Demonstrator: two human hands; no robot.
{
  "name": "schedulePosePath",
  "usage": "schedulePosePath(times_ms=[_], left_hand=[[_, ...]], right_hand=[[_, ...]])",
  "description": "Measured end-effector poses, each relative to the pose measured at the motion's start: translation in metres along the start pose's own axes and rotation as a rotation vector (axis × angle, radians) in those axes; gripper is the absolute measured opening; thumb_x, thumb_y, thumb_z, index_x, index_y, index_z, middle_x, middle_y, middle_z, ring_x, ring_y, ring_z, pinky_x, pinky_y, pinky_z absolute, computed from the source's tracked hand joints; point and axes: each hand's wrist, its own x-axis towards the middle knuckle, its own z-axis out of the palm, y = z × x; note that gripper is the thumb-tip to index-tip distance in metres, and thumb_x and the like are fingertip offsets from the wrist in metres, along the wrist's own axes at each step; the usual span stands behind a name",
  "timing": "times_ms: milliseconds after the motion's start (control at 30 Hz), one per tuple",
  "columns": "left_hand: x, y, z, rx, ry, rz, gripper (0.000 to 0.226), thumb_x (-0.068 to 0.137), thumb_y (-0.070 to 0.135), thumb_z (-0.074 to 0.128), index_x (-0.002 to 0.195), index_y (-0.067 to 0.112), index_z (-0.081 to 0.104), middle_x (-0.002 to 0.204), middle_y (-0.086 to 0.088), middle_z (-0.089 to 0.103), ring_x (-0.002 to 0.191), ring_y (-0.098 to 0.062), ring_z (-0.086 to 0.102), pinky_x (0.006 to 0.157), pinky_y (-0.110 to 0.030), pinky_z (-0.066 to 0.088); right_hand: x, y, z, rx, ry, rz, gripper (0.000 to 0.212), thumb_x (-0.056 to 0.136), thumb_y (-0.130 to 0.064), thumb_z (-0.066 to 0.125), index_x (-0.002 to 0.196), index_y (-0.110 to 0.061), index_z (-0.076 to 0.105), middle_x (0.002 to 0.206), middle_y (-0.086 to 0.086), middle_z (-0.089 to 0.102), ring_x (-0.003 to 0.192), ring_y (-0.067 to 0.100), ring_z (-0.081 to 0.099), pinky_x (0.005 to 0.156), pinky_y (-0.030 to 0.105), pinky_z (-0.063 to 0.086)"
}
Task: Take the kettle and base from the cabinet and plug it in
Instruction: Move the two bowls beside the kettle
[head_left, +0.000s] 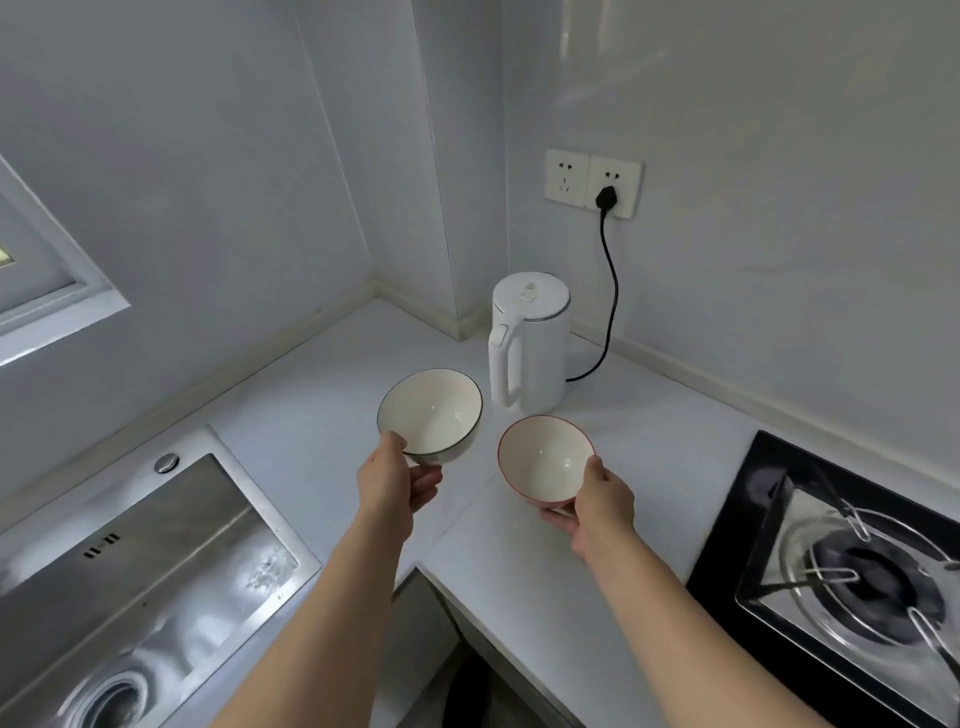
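The kettle (530, 343) stands upright on the table (519, 561), its plug (606, 198) seated in the wall socket (614, 187). In front of the kettle, the left hand (395, 480) pinches the dark-rimmed bowl (431, 413); the right hand (602, 504) pinches the red-rimmed bowl (543, 457). Risk: a bowl may knock the kettle or slip.

White kettle (535, 343) upright (cord (609, 291) plugged in)

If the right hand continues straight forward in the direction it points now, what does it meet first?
Probably the white kettle. The right hand, holding the red-rimmed bowl, points toward it, and the bowl would likely touch it before the fingers do. Depth is unclear.
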Motion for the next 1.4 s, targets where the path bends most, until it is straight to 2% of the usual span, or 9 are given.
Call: schedulePosePath(times_ms=[100,233,400,567,700,833,933,1033,1400], left_hand=[[0.044,0.025,-0.007,0.015,0.006,-0.017,0.026,0.084,0.031,0.044,0.104,0.016,0.052,0.082,-0.022,0.068,0.051,-0.023,0.062,0.065,-0.034,0.058],[0.104,0.059,-0.011,0.059,-0.013,-0.028,0.016,0.082,0.029,0.043,0.091,0.02,0.053,0.078,-0.021,0.067,0.05,-0.023,0.057,0.064,-0.033,0.056],[0.164,0.085,-0.01,0.086,-0.047,-0.036,0.016,0.081,0.028,0.042,0.09,0.02,0.053,0.079,-0.02,0.067,0.045,-0.021,0.054,0.07,-0.034,0.056],[0.209,0.098,-0.014,0.103,-0.049,-0.064,0.014,0.082,0.028,0.045,0.091,0.02,0.053,0.083,-0.021,0.069,0.057,-0.025,0.064,0.072,-0.037,0.057],[0.237,0.104,-0.014,0.118,-0.052,-0.086,0.022,0.085,0.029,0.046,0.103,0.018,0.053,0.086,-0.022,0.069,0.065,-0.026,0.068,0.073,-0.036,0.058],[0.268,0.111,-0.011,0.16,-0.068,-0.099,0.021,0.085,0.029,0.046,0.101,0.018,0.054,0.084,-0.021,0.068,0.065,-0.027,0.068,0.071,-0.036,0.057],[0.286,0.111,-0.005,0.18,-0.09,-0.099,0.017,0.084,0.028,0.046,0.092,0.018,0.056,0.081,-0.02,0.068,0.065,-0.029,0.067,0.072,-0.038,0.058],[0.301,0.11,0.003,0.207,-0.122,-0.099,0.016,0.081,0.027,0.046,0.087,0.018,0.057,0.076,-0.019,0.068,0.062,-0.028,0.066,0.072,-0.038,0.057],[0.325,0.107,0.025,0.219,-0.151,-0.113,0.013,0.082,0.025,0.044,0.082,0.019,0.055,0.083,-0.02,0.064,0.063,-0.029,0.062,0.08,-0.041,0.055]], right_hand=[[0.015,0.016,0.038,-0.05,0.01,0.029,0.038,0.1,-0.032,0.04,0.132,-0.013,0.051,0.124,0.019,0.055,0.065,0.03,0.061,0.053,0.039,0.055],[0.037,0.036,0.095,-0.097,0.036,0.075,0.038,0.1,-0.032,0.041,0.131,-0.013,0.051,0.12,0.018,0.056,0.07,0.032,0.06,0.051,0.039,0.054],[0.067,0.054,0.15,-0.131,0.074,0.119,0.036,0.099,-0.032,0.043,0.13,-0.015,0.051,0.125,0.016,0.056,0.1,0.042,0.062,0.057,0.043,0.056],[0.091,0.059,0.192,-0.094,0.088,0.135,0.036,0.1,-0.03,0.041,0.13,-0.014,0.051,0.123,0.016,0.057,0.065,0.032,0.064,0.064,0.047,0.056],[0.11,0.061,0.215,-0.019,0.122,0.136,0.035,0.1,-0.029,0.041,0.129,-0.012,0.051,0.12,0.016,0.057,0.061,0.031,0.062,0.062,0.045,0.055],[0.127,0.059,0.239,0.1,0.166,0.132,0.035,0.1,-0.028,0.039,0.129,-0.015,0.052,0.123,0.015,0.056,0.069,0.031,0.062,0.059,0.041,0.055],[0.137,0.059,0.252,0.151,0.197,0.127,0.033,0.1,-0.026,0.039,0.127,-0.016,0.054,0.123,0.014,0.056,0.093,0.038,0.061,0.063,0.042,0.055],[0.145,0.056,0.265,0.154,0.201,0.128,0.031,0.1,-0.027,0.038,0.126,-0.016,0.054,0.119,0.013,0.055,0.107,0.041,0.06,0.06,0.038,0.054],[0.162,0.051,0.281,0.148,0.236,0.123,0.03,0.099,-0.026,0.04,0.123,-0.018,0.056,0.118,0.011,0.055,0.109,0.039,0.058,0.05,0.032,0.054]])
